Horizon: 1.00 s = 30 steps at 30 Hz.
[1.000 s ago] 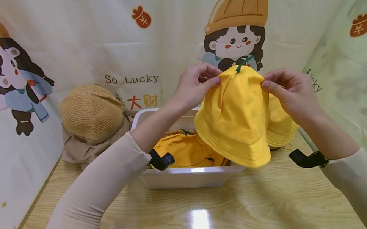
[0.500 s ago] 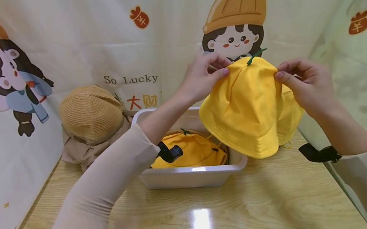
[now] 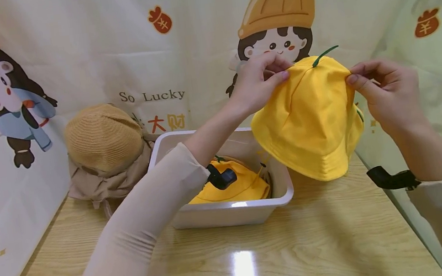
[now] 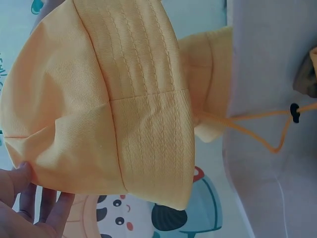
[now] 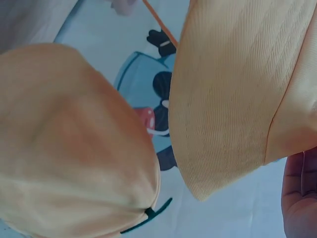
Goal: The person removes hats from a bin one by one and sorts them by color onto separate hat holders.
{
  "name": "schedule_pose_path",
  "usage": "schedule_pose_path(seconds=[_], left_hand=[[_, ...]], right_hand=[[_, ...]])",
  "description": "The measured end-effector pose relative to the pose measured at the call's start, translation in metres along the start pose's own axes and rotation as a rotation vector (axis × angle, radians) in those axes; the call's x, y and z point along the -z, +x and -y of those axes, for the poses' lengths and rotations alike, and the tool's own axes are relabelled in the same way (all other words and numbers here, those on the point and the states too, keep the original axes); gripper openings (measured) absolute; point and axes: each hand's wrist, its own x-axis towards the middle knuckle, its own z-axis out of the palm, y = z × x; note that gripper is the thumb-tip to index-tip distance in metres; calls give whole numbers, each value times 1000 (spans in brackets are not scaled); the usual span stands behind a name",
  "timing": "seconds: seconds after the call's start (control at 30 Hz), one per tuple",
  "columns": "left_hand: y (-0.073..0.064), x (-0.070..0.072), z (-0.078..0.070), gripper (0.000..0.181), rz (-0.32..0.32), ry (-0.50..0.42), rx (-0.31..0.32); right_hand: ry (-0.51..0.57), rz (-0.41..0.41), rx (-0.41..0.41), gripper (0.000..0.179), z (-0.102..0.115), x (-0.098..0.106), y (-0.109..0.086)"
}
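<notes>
A yellow bucket hat [image 3: 305, 118] with a green stem [image 3: 322, 57] on its crown is held up, brim down, over the bin's right side. My left hand [image 3: 260, 81] pinches the crown's left edge between thumb and fingers. On the crown's other edge, my right hand [image 3: 391, 91] has a similar pinch. Behind it, partly hidden, is a second yellow hat [image 3: 354, 128], whose rounded crown [image 5: 74, 144] and green stem fill the left of the right wrist view. A yellow cord with a black toggle [image 4: 295, 113] stretches away from the hats in the left wrist view.
A white bin [image 3: 222, 217] stands on the wooden table [image 3: 187, 266], with another yellow hat [image 3: 231, 189] inside. Left of it, a tan knitted hat [image 3: 103, 138] sits on a brown cloth hat [image 3: 107, 186]. Printed cloth walls [image 3: 200, 39] enclose the back and sides.
Both hands have carried the held yellow hat up and to the right, farther from the bin. The second hat behind it is now more covered.
</notes>
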Motion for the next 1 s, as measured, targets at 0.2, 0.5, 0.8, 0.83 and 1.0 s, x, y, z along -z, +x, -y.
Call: schedule_pose_path(seconds=[0.2,0.5,0.8,0.83,1.0], left_hand=[[8,-10,0,10,9,39,12],[15,-23,4,10,-15,74,9],[21,-37,8,12,-11,104,6],[21,-39,9,12,-12,108,6],[25,-47,11,13,-21,147,5]], right_hand=[[-86,-37,29,8,-1,8,3],[-178,-65,44,18,-3,17,6],[-329,-95,57,12,-9,26,7],[-337,-99,59,12,-10,27,8],[-350,-127,53,12,-15,31,9]])
